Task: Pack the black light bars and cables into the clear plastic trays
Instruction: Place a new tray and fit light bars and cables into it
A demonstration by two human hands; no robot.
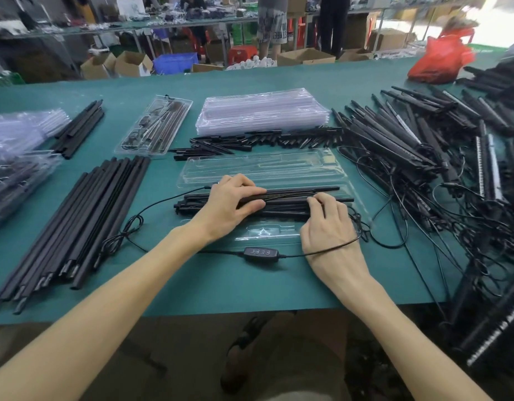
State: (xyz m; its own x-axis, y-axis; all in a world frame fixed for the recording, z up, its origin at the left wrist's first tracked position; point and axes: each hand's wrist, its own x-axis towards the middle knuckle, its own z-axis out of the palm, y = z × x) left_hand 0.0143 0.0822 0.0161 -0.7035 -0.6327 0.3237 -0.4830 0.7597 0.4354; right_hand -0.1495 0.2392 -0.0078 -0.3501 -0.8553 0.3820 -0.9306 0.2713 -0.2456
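One cable [128, 227] lies nearest, its inline controller [261, 254] resting on the green table [250, 285] and its line draped across the right wrist. Just beyond, the left hand [229, 206] grips a black light bar [293, 192] over the open tray [267, 231], where a bundle of bars [293, 211] lies. The right hand [328, 230], close beside the left, bends its fingers onto that bundle. Whether they pinch a thin wire or only press, I cannot tell.

The step in hand looks like seating the bars in their channels. Next, the trailing cable probably needs gathering and tucking into a pocket before the lid half folds over.

Farther off sit loose connectors [264, 140], a filled tray [154, 125] and a stack of empty trays [261, 111]. The tangled pile [409, 157] at right runs out of frame, and glare makes the open tray's channels hard to read.
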